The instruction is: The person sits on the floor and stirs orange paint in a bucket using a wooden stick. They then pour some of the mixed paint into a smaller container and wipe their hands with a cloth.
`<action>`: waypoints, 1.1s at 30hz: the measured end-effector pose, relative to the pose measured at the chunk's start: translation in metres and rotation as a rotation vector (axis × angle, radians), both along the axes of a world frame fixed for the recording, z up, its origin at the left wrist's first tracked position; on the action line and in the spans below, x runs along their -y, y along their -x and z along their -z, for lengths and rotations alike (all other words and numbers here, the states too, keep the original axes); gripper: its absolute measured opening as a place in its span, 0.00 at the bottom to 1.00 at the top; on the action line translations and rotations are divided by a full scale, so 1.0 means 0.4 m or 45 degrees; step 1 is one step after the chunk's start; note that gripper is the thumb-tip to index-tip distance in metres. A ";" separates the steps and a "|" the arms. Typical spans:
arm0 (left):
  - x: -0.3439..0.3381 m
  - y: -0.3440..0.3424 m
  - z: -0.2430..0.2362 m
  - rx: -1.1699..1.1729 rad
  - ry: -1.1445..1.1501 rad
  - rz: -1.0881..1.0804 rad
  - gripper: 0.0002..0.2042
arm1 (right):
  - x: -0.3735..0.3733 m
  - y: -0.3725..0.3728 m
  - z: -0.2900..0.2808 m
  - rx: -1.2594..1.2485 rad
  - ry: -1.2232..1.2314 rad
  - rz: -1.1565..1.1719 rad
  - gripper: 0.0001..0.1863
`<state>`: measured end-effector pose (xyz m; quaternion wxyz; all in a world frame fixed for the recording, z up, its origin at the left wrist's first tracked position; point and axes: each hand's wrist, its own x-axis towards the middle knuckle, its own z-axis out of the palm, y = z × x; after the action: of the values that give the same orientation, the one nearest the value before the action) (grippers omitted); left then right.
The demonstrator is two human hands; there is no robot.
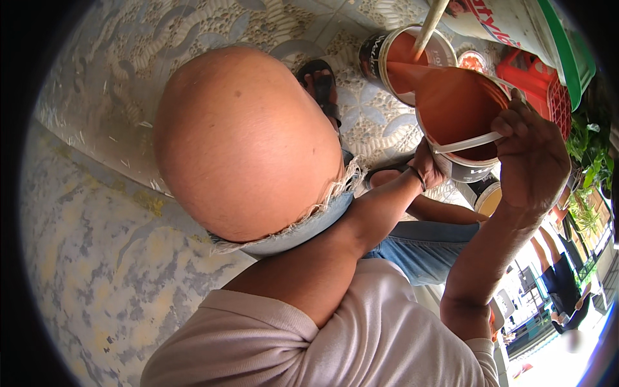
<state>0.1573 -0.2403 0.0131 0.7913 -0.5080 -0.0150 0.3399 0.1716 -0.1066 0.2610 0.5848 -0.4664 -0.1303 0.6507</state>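
I see left hand (431, 165) and right hand (534, 149) holding a tilted paint bucket (465, 170), likely heavy, best gripped on opposite sides

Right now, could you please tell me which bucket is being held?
The tilted bucket, pouring orange paint; the receiving bucket has the stick in it.

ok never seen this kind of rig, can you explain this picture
There's no robot: these are a person's bare hands, seen from above by a wide fisheye camera on their head, so straight edges bend. The right hand holds a tilted bucket at its rim; the left hand is against its side, fingers partly hidden. Orange liquid runs from this bucket into a second bucket, where a stick leans. That bucket stands on the patterned floor. The big round shape is a bare knee.
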 end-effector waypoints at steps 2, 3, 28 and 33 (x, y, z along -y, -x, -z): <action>-0.011 -0.005 0.014 -0.010 -0.031 0.024 0.29 | 0.000 -0.003 0.005 0.001 -0.026 0.000 0.15; -0.010 -0.008 0.018 -0.007 -0.028 0.027 0.29 | -0.001 -0.006 0.007 0.004 -0.033 -0.007 0.15; -0.033 0.041 0.109 -0.595 -0.320 0.312 0.36 | 0.104 -0.166 -0.036 0.032 0.155 0.204 0.22; -0.064 0.068 0.095 -0.552 -0.455 0.284 0.41 | 0.121 -0.177 -0.054 -0.075 0.130 0.197 0.26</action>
<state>0.1302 -0.2148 -0.0250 0.8854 -0.2750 0.1506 0.3433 0.2425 -0.1551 0.2825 0.6124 -0.4849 -0.0433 0.6229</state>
